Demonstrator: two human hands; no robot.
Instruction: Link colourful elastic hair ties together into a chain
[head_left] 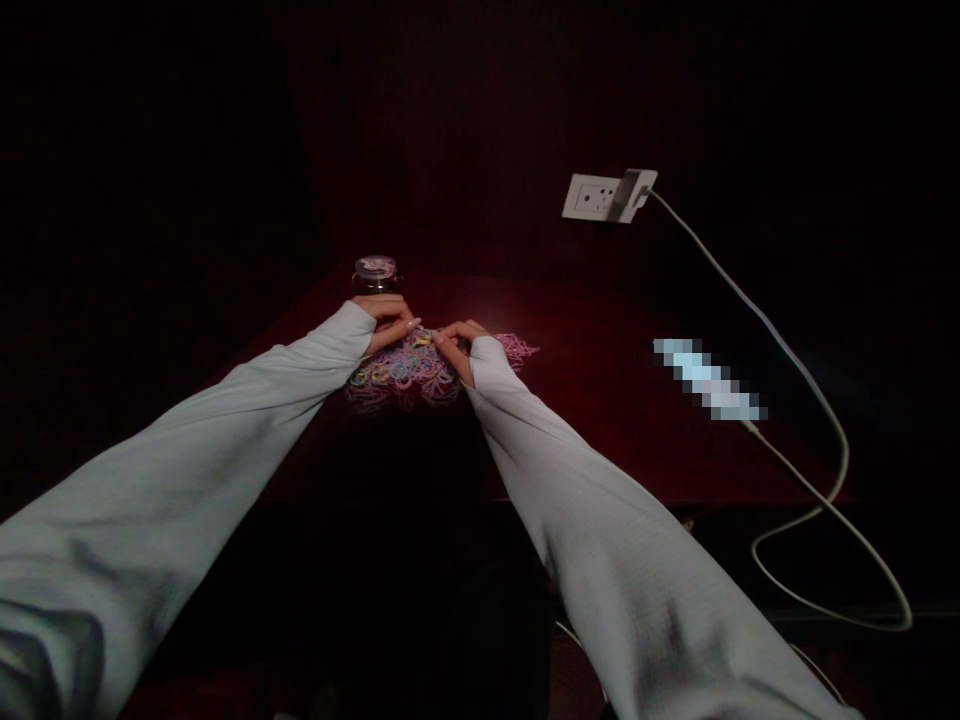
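A loose heap of small multicoloured rubber bands (401, 372) lies on the dark red table, in pink, purple, yellow and blue-green. Over its far left side my left hand (388, 318) is closed in a pinch, thumb against fingers. Facing it from the right, my right hand (459, 342) pinches too, at the heap's far edge. A thin pale rubber band seems to run between the two sets of fingertips; its outline is hard to make out. Just beyond my left hand stands a round clear jar (376, 272) with a patterned lid. Pink rubber bands (517, 348) lie apart, beside my right wrist.
On the right of the table (585, 430) lies a blurred-out, bright oblong device (709, 380) with a white cable (832, 500). The cable loops past the table's edge up to a charger (636, 195) in a wall socket (590, 198). The surroundings are very dark.
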